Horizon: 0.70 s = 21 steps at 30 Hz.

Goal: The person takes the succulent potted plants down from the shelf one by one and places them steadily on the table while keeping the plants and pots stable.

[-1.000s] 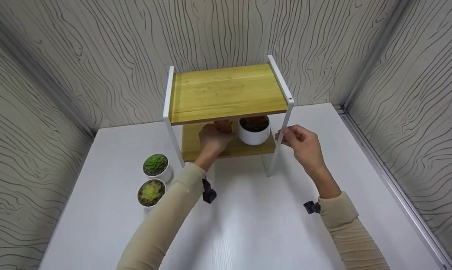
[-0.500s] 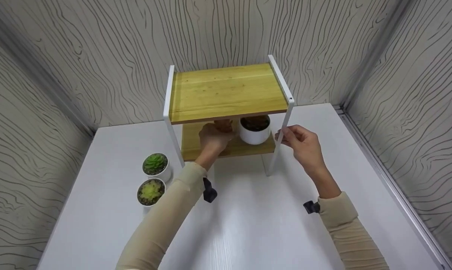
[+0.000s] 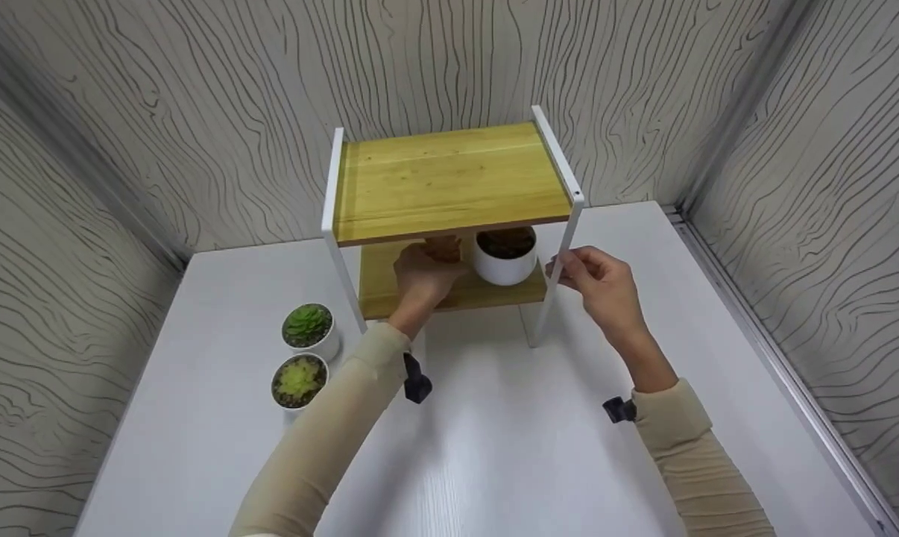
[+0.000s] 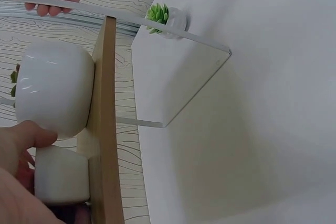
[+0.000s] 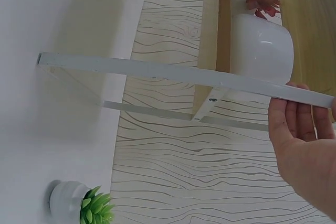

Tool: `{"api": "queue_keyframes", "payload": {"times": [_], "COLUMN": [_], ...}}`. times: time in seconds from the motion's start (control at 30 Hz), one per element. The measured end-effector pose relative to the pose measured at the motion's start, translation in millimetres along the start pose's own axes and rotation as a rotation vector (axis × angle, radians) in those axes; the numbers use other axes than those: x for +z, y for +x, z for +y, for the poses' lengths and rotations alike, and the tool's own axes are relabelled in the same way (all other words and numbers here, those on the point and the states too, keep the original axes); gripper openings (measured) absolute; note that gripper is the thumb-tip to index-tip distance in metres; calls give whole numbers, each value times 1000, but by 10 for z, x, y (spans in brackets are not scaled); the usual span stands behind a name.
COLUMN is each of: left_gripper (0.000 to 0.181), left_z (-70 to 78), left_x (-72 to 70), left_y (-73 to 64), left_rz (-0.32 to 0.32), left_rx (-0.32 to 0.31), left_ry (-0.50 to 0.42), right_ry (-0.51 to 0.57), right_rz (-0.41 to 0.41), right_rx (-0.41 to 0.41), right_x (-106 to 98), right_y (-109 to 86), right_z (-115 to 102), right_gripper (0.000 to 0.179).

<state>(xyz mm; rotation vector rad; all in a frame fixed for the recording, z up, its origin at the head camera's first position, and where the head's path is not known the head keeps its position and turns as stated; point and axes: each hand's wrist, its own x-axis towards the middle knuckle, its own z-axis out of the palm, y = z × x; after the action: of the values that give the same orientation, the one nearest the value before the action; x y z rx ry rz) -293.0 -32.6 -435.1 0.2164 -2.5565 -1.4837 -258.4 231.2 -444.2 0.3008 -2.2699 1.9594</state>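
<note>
My left hand (image 3: 429, 272) reaches between the two boards of a small wooden shelf rack (image 3: 449, 179). It grips a small white pot (image 4: 62, 176) with a reddish plant (image 3: 443, 248), thumb along the pot's side, the base against the lower board (image 3: 487, 298). Beside it, almost touching, stands a bigger rounded white pot (image 3: 505, 268) with dark soil and a plant mostly hidden under the upper board. My right hand (image 3: 606, 287) pinches the rack's white front right post (image 5: 157, 70), thumb in front and fingers behind.
On the white table (image 3: 494, 447), left of the rack, stand a pot with a green succulent (image 3: 308, 325) and one with a yellow-green succulent (image 3: 299, 382). Another small green succulent (image 5: 96, 207) stands right of the rack. Wood-grain patterned walls (image 3: 449, 67) enclose the table.
</note>
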Motion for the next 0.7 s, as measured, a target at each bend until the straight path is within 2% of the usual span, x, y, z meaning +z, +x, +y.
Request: {"api": "queue_keyframes", "payload": {"times": [0.17,0.3,0.57,0.7], "left_gripper": [21,17,18,27], "left_z": [2,14,10,26], "left_x": [-20,-36,-79,-107], "left_y": [2,0,-5,-5], "left_rz": [-5,-12,-34,-57], "left_rx": [-10,-1,2,-4], "left_ry": [-20,-72,-69,-86], "right_ry": [-18,-21,-16,-17], "right_rz": [1,3,3,3], "right_rx": [16,19,25,20], "right_x": [-5,-4,0,-9], "right_y": [0,7,11,7], "right_z": [2,8,18,30], "right_gripper": [45,46,47,45]}}
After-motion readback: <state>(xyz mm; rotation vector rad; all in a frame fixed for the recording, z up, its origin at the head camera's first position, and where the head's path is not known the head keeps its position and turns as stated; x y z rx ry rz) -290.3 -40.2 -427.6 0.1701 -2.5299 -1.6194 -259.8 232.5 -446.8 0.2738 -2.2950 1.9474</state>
